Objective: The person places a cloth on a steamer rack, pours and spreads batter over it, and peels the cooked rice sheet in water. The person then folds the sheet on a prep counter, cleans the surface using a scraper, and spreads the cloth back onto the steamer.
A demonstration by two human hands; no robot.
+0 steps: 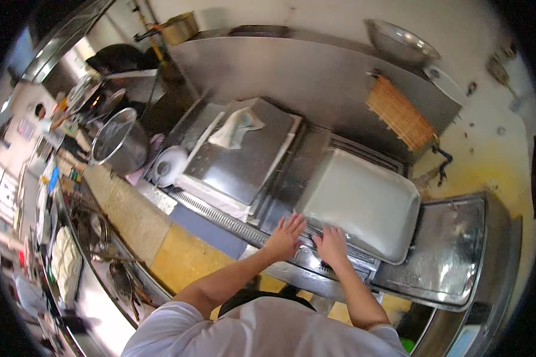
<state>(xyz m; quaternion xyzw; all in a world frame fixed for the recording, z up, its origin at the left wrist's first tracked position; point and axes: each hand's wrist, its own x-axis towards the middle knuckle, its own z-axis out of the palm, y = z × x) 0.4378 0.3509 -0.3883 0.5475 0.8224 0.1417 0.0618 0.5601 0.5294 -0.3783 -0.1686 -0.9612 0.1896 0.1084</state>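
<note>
A large rectangular tray (416, 208), its inside a smooth pale white, sits on the metal counter in front of me. My left hand (284, 238) is at the tray's near left corner, fingers spread and nothing held. Close beside it, my right hand (332, 244) is at the tray's near edge with thumb and fingers apart. Whether the fingertips touch the rim I cannot tell. To the right of the white tray lies a metal tray (441, 253) with a wet, shiny surface.
Left of the tray is a steel box lid (232, 160) with a crumpled cloth (238, 128) on it. A bamboo mat (401, 113) and metal bowl (399, 41) are at the back. A large pot (122, 143) stands left; another person (62, 134) works farther off.
</note>
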